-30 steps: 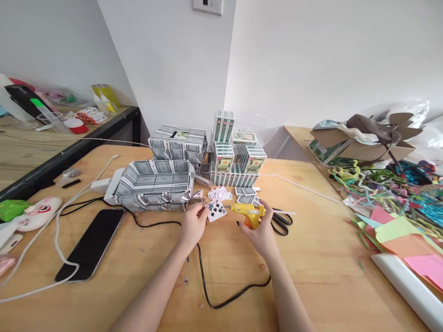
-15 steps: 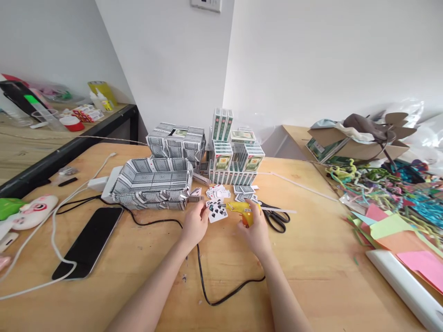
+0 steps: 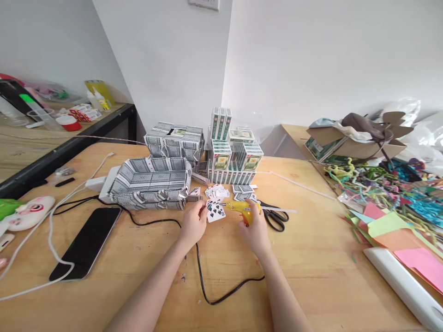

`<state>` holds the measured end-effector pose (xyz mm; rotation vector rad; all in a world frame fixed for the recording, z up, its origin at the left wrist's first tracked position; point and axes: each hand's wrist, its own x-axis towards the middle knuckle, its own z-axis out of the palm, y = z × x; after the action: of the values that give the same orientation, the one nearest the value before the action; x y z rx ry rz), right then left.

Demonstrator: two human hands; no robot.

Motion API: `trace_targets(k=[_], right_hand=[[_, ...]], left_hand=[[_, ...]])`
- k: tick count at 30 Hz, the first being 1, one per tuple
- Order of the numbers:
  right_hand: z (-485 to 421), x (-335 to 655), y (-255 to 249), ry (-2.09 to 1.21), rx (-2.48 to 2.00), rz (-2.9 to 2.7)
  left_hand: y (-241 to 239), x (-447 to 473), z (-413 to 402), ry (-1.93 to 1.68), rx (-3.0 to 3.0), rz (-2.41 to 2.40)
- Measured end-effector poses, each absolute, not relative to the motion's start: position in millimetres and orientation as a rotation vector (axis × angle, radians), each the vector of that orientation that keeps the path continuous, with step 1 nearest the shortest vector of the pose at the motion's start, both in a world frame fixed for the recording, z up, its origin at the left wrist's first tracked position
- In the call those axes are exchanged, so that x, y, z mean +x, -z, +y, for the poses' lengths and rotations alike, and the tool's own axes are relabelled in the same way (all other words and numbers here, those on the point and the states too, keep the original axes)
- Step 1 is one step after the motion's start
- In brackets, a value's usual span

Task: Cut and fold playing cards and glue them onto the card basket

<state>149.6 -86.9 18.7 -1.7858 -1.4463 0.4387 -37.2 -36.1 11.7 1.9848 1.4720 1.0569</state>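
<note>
Pinched in my left hand (image 3: 194, 222) is a playing card (image 3: 217, 212), a ten of spades, face up. My right hand (image 3: 255, 228) grips a yellow glue gun (image 3: 242, 207), whose nozzle points left at the card's upper edge; a pale glue stick (image 3: 280, 210) juts from its back. Loose playing cards (image 3: 217, 191) lie just behind. Left of my hands stands an open, boat-shaped tray built from folded cards (image 3: 152, 177), and behind it a block of folded cards (image 3: 176, 138). Green-and-white card boxes (image 3: 221, 159) are stacked farther back.
Black scissors (image 3: 277, 216) lie right of the glue gun. A black cord (image 3: 200, 272) loops across the table near my forearms. At the left are a phone (image 3: 86, 242) and white cables; at the right, coloured paper (image 3: 398, 230), pipe cleaners and a cardboard box (image 3: 363, 143).
The glue gun's nozzle shows slightly more clearly against the card's edge. The whole view has shifted a little; both hands keep their holds.
</note>
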Motion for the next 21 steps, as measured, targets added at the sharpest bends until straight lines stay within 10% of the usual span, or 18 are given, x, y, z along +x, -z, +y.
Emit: trace_targets(k=[21], right_hand=[[-91.5, 156.8, -50.6, -0.22, -2.219, -1.715]], left_hand=[[-9.4, -49.0, -27.0, -1.274, 1.701, 1.628]])
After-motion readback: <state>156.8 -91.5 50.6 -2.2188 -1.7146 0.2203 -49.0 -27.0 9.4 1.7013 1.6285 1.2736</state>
